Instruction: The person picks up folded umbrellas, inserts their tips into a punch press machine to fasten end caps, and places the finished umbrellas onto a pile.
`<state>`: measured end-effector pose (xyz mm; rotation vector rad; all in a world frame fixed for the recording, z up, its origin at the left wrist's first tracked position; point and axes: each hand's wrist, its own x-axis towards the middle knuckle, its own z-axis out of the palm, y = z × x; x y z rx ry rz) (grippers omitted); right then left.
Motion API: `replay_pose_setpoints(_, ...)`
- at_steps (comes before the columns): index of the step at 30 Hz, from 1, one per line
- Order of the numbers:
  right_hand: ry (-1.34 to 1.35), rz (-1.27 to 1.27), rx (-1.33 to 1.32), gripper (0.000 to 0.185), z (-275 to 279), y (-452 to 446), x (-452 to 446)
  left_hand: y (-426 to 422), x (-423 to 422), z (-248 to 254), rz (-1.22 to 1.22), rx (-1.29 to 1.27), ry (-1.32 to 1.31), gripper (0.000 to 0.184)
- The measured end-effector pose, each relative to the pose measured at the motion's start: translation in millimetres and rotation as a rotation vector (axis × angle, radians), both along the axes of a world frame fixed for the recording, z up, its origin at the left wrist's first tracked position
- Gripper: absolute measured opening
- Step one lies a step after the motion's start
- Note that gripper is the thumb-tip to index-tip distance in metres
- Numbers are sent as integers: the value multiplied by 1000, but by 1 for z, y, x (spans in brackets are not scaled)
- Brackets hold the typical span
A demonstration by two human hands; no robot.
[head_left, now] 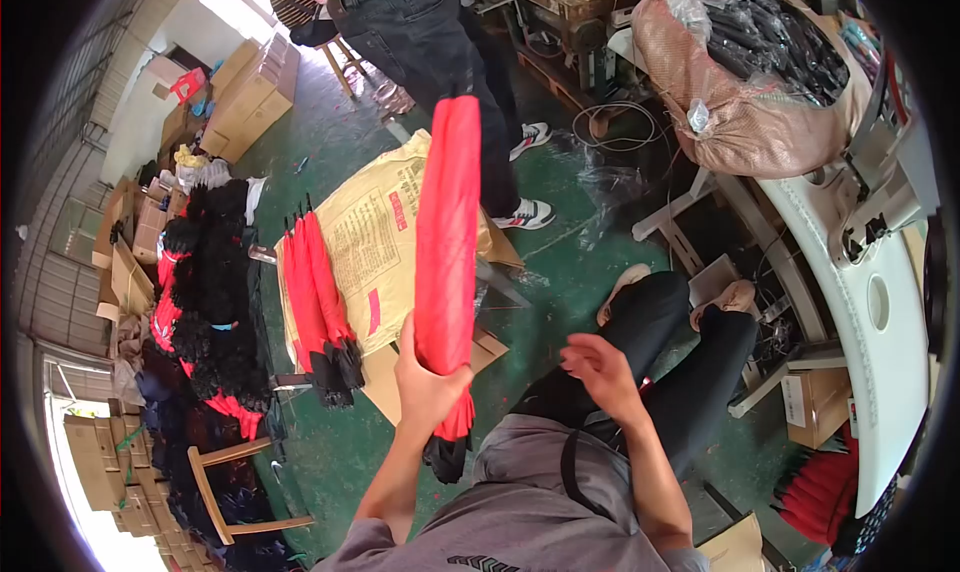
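A closed red umbrella (447, 232) stands nearly upright in front of me, its dark tip pointing up and its black end hanging below. My left hand (428, 384) is wrapped around its lower part. Over my thighs, my right hand (602, 369) is held with its fingers apart and nothing in it. To the left of the held umbrella, several closed red umbrellas (318, 292) with black ends lean side by side against a yellow printed sack (355, 232).
A white machine table (850, 302) curves along my right, below a woven sack (720, 122) of dark plastic-wrapped items. A person in dark trousers (420, 52) stands ahead. A heap of black and red umbrellas (215, 282) and a wooden frame (205, 487) lie left.
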<state>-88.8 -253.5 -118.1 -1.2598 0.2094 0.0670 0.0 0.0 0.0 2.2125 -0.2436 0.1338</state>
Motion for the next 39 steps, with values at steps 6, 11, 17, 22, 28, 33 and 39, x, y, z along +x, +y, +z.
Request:
replay_pose_setpoints(6, 179, -339, 235, 24, -31, -59, -29, 66, 63, -30, 303, 40, 26, 97)
replay_pose_setpoints(11, 250, -572, -48, 21, -75, -112, -53, 107, 121, -60, 696, 874, -621, 71)
replay_pose_setpoints(17, 235, -631, -216, 19, -102, -109, -47, 67, 109, -82, 176, 226, -338, 33)
replay_pose_setpoints(22, 268, -642, -578, 23, -85, -99, -46, -17, 78, -123, -133, -61, 28, 23)
replay_pose_setpoints(28, 267, -789, -404, 24, -99, -104, -43, -112, 1, -151, -603, 203, 28, 28)
replay_pose_setpoints(33, 390, -800, 15, 34, -120, -138, -25, -123, -20, -148, -668, 416, -136, 41)
replay_pose_setpoints(39, 235, -1109, -180, 47, -125, -151, 42, -160, 20, -78, -781, -39, 42, 37)
